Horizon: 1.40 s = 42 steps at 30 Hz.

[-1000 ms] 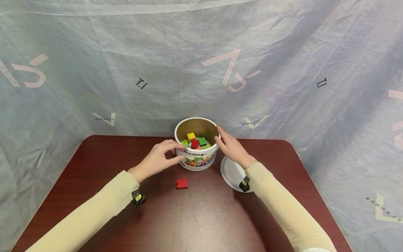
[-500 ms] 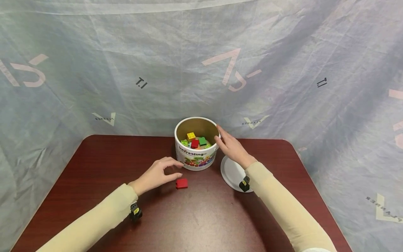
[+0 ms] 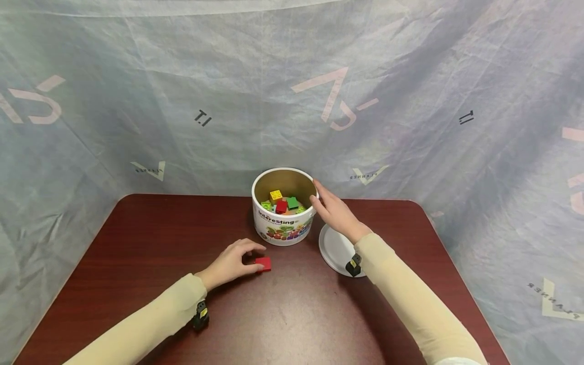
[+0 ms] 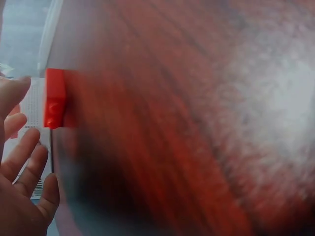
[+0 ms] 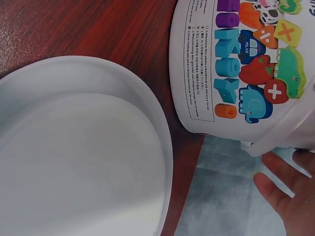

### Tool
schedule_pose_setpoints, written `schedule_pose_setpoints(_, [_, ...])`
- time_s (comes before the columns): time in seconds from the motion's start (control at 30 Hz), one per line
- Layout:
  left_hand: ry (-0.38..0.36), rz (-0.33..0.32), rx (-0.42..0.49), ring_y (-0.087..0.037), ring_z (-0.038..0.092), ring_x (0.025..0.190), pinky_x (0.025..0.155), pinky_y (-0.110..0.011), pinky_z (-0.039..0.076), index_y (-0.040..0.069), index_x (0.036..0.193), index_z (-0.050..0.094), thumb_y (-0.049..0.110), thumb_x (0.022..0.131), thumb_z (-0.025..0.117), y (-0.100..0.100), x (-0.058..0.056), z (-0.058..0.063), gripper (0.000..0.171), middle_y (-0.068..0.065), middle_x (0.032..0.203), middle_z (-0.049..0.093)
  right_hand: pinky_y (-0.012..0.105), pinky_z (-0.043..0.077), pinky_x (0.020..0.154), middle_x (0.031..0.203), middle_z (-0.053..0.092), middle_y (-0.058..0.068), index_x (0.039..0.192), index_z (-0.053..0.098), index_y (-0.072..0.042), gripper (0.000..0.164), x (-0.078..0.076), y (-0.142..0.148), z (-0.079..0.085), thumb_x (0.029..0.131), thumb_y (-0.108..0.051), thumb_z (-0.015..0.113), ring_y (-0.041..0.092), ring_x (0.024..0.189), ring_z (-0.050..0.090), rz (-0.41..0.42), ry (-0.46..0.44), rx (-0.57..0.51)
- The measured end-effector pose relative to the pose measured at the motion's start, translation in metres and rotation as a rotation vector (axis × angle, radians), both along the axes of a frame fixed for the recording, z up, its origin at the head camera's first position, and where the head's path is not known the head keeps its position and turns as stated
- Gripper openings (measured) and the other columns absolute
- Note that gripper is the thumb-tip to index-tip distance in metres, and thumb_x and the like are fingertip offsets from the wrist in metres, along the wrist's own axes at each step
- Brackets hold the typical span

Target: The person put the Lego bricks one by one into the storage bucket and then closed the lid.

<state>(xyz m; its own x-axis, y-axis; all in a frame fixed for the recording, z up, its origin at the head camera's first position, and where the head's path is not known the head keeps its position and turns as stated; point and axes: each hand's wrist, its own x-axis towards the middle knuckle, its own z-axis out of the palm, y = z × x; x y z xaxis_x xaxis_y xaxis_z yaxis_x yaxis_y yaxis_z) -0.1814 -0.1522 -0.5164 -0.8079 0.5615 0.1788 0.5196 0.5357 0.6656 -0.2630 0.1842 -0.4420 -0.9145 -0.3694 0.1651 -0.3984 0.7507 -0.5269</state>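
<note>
A red toy building block [image 3: 265, 263] lies on the table in front of the bucket. My left hand [image 3: 231, 262] reaches it from the left, its thumb overlapping the block in the head view and the fingers spread above. The left wrist view has the block [image 4: 55, 93] just past the thumb and fingertips, its studs facing down. At the back stands a white printed bucket [image 3: 261, 223] holding several coloured blocks. My right hand [image 3: 336, 212] rests against the bucket's right rim with its fingers extended; its fingertips [image 5: 268, 184] show beside the bucket's handle.
A white round lid [image 3: 332, 249] lies on the dark red table [image 3: 292, 314], right of the bucket and under my right forearm. Grey printed cloth [image 3: 255, 91] hangs close behind the bucket and along both sides.
My left hand has moved down from the bucket's front left rim to the red block on the table. My right hand has stayed at the bucket's rim.
</note>
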Motion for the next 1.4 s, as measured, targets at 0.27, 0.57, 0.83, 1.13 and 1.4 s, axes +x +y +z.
schedule_pose_setpoints(0.27, [-0.003,0.006,-0.069,-0.013,0.056,0.096,0.084,-0.034,0.051,0.013,0.126,0.073,0.029,0.086,0.087,0.0014,0.0005,-0.0104,0.046,0.0,0.11,0.067,0.049,0.035,0.122,0.17,0.029,0.011,0.168,0.019,-0.013,0.068,-0.0002,-0.0016,-0.0003,0.112,-0.048,0.037,0.032,0.146,0.045,-0.003,0.0,0.006])
schedule_pose_setpoints(0.57, [0.0,0.009,-0.099,-0.013,0.056,0.097,0.085,-0.034,0.052,0.015,0.123,0.074,0.029,0.085,0.088,-0.0009,0.0009,-0.0112,0.043,0.002,0.109,0.066,0.049,0.035,0.122,0.17,0.029,0.011,0.168,0.02,-0.013,0.068,-0.0012,-0.0024,-0.0026,0.112,-0.048,0.037,0.032,0.146,0.045,0.002,0.004,-0.007])
schedule_pose_setpoints(0.83, [0.008,0.005,-0.113,-0.013,0.057,0.096,0.085,-0.034,0.053,0.014,0.121,0.073,0.025,0.086,0.087,-0.004,0.0027,-0.0116,0.039,0.003,0.109,0.066,0.05,0.035,0.122,0.169,0.03,0.013,0.168,0.02,-0.011,0.069,-0.0001,-0.0045,-0.001,0.112,-0.046,0.04,0.033,0.147,0.044,0.0,0.004,-0.006])
schedule_pose_setpoints(1.13, [0.014,-0.007,-0.113,-0.011,0.056,0.092,0.081,-0.031,0.053,0.014,0.116,0.073,0.019,0.087,0.085,-0.0075,0.0027,-0.0117,0.032,0.005,0.104,0.064,0.049,0.034,0.122,0.169,0.031,0.013,0.168,0.02,-0.011,0.07,-0.0021,-0.0056,-0.0034,0.111,-0.048,0.039,0.032,0.149,0.041,-0.003,0.011,-0.006])
schedule_pose_setpoints(1.4, [0.062,-0.025,-0.043,-0.013,0.059,0.091,0.08,-0.031,0.053,0.013,0.116,0.074,0.016,0.087,0.085,-0.008,0.0007,-0.0062,0.031,0.002,0.107,0.067,0.049,0.034,0.122,0.169,0.03,0.012,0.168,0.02,-0.012,0.071,-0.0038,-0.0063,-0.0047,0.111,-0.051,0.037,0.032,0.148,0.043,0.0,0.015,-0.006])
